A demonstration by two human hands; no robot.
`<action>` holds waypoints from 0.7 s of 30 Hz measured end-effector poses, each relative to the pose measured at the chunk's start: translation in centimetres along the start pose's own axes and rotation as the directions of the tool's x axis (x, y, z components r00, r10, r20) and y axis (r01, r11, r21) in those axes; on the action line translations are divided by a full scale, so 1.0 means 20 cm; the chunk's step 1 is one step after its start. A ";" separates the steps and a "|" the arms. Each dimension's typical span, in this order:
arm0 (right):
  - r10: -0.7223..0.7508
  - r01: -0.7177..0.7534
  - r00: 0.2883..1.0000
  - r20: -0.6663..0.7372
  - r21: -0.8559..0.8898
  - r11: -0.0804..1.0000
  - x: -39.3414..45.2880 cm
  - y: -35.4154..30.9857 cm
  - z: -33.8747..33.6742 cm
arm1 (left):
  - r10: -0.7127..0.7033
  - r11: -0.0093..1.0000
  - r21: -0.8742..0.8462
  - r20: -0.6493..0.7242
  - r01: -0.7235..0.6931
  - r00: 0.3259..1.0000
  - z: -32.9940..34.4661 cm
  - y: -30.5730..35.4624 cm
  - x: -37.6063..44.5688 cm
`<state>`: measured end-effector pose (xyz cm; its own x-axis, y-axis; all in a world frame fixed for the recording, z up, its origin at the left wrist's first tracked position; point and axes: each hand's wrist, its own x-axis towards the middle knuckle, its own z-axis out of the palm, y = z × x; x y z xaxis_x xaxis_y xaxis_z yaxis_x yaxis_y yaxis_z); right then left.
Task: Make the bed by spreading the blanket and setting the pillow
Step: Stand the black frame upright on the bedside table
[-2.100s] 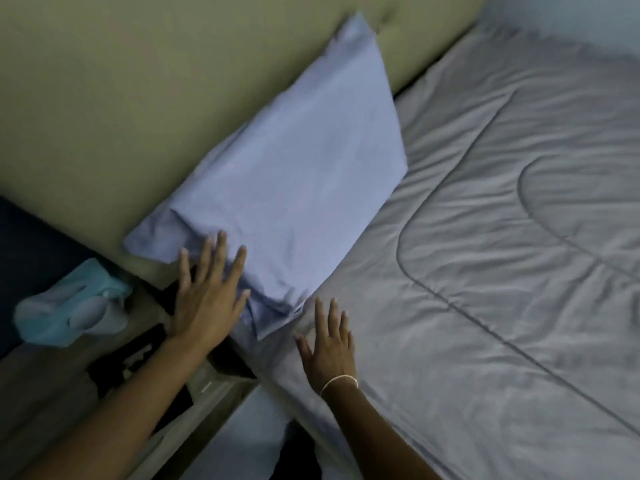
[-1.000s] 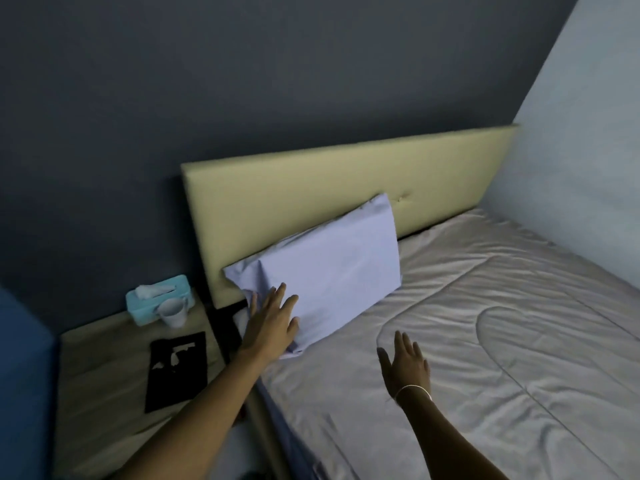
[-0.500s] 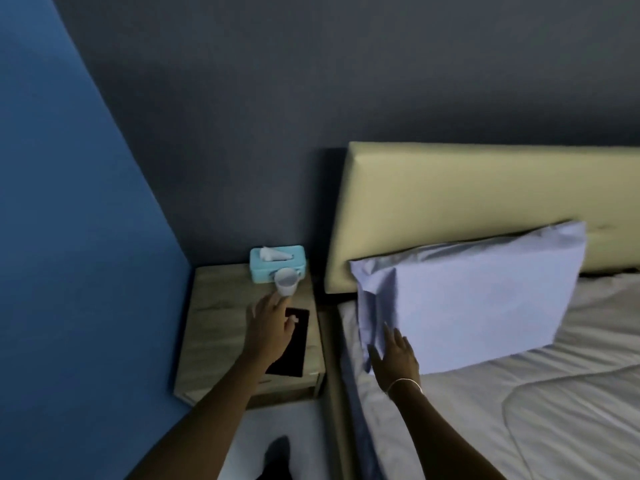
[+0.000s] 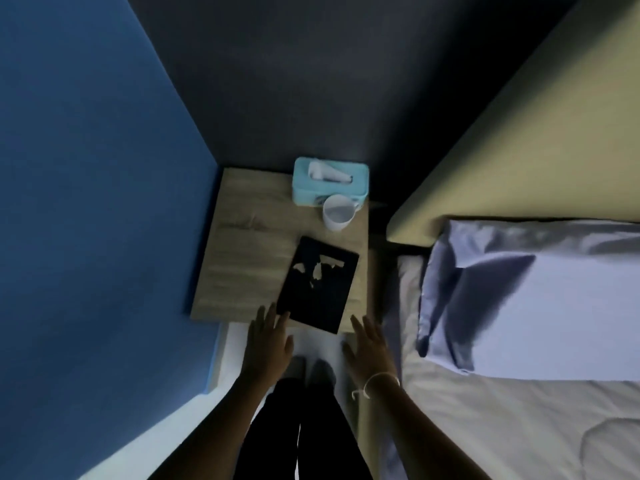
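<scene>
From the head view I read the frame left to right. A blue wall [image 4: 86, 202] fills the left side. At centre stands the wooden table [image 4: 242, 271], carrying a light blue tissue box [image 4: 329, 183] at its upper edge, a white cup [image 4: 337, 212] just below and touching it, and a flat black tablet [image 4: 317, 289] near the lower edge.

My left hand [image 4: 268, 344] hovers at lower centre, fingers [image 4: 266, 317] straight and spread wide, their tips reaching the tablet's lower left corner; I cannot tell whether they touch it. My right hand [image 4: 369, 348] sits just right of it, fingers likewise spread wide and holding nothing, with a thin band at the wrist.

To the right, the pale blue pillow [image 4: 540, 299] leans against the beige headboard [image 4: 519, 133] at the bed's head. The light blanket [image 4: 519, 427] lies spread in the lower right of the frame.
</scene>
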<state>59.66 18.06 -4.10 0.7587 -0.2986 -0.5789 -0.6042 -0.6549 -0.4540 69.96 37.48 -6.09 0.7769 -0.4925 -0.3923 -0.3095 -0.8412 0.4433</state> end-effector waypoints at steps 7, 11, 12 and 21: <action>-0.097 0.089 0.994 -0.051 -0.146 0.985 0.64 -0.03 0.21 | 0.038 0.996 0.078 -0.031 -0.036 0.999 0.31 -0.16 0.40; -0.117 0.112 0.993 -0.013 -0.210 0.971 0.87 -0.01 0.32 | 0.017 0.995 0.095 -0.056 -0.012 0.998 0.47 -0.26 0.53; -0.117 0.112 0.993 -0.008 -0.235 0.966 0.89 0.01 0.34 | 0.025 0.995 0.097 -0.050 -0.020 0.998 0.50 -0.27 0.54; -0.050 0.022 0.996 -0.078 -0.330 0.944 0.94 -0.01 0.39 | 0.261 0.945 0.208 -0.003 -0.254 0.965 0.60 -0.40 0.62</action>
<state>72.17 18.02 -20.25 0.8049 -0.3185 -0.5007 -0.4733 -0.8535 -0.2179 75.41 35.37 -24.12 0.6709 -0.6941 -0.2610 -0.6039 -0.7156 0.3510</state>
